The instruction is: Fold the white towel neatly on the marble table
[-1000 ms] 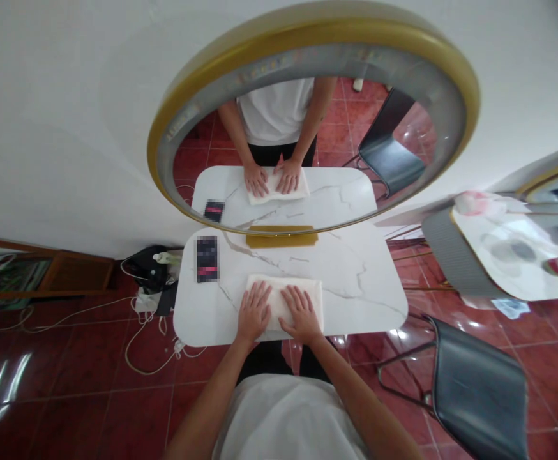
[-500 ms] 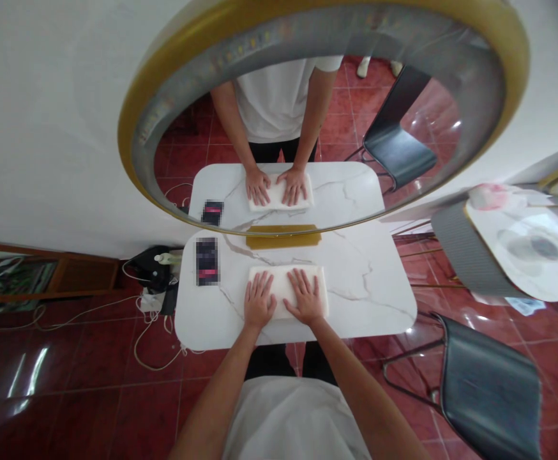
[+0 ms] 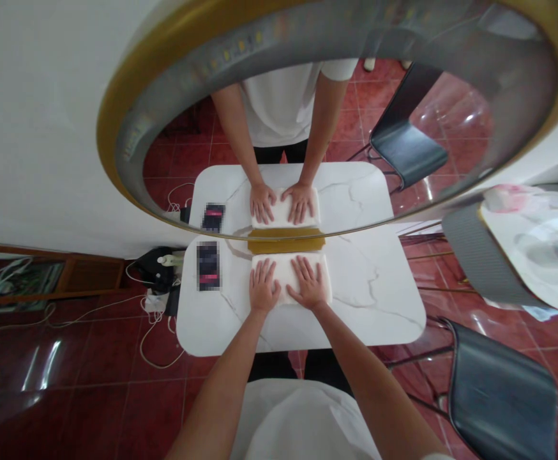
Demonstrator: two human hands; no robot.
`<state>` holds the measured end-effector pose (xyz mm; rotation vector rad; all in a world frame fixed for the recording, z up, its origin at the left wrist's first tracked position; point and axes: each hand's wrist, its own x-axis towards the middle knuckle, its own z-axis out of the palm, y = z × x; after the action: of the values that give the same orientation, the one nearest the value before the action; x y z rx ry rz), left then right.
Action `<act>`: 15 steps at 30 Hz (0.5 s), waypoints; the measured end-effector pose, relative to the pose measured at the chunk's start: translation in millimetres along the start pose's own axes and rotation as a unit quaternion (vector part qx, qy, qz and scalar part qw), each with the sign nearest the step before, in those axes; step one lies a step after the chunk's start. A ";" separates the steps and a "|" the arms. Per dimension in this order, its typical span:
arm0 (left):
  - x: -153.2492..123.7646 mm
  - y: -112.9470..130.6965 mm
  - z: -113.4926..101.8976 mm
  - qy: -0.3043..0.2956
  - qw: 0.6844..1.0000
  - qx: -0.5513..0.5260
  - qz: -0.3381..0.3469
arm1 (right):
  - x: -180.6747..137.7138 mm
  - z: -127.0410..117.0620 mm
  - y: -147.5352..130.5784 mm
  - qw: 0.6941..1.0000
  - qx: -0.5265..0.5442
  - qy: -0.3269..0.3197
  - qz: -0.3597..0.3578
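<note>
On the white marble table [image 3: 384, 300], going from left to right, a dark phone [image 3: 207, 265] lies near the far left corner, and just beside it the folded white towel [image 3: 289, 267] sits against the gold base of the round mirror [image 3: 286, 245]. The left hand [image 3: 263, 289] and the right hand [image 3: 309, 285] lie side by side on the towel, flat, fingers spread, pressing rather than gripping. Compared with a second ago, towel and hands have slid away from the near edge up to the mirror base, so I judge the cloth is being pushed across the top; to the right a dark chair [image 3: 502, 390] stands apart.
</note>
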<state>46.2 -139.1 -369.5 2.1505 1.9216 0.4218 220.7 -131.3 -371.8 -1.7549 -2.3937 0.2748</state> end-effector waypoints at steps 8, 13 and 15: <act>8.9 -3.7 0.7 0.001 1.000 -0.004 0.005 | 7.1 -0.2 8.0 1.000 0.004 -0.004 -0.016; 7.1 -3.5 1.1 0.003 1.000 0.005 0.013 | 5.5 -0.4 6.6 1.000 0.000 0.003 -0.017; 5.6 -3.5 1.1 0.006 1.000 0.006 0.017 | 4.4 -0.8 6.0 1.000 -0.004 0.005 -0.017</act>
<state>43.9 -133.1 -371.4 2.1960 1.9011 0.4318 225.1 -125.2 -372.4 -1.7125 -2.4185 0.2511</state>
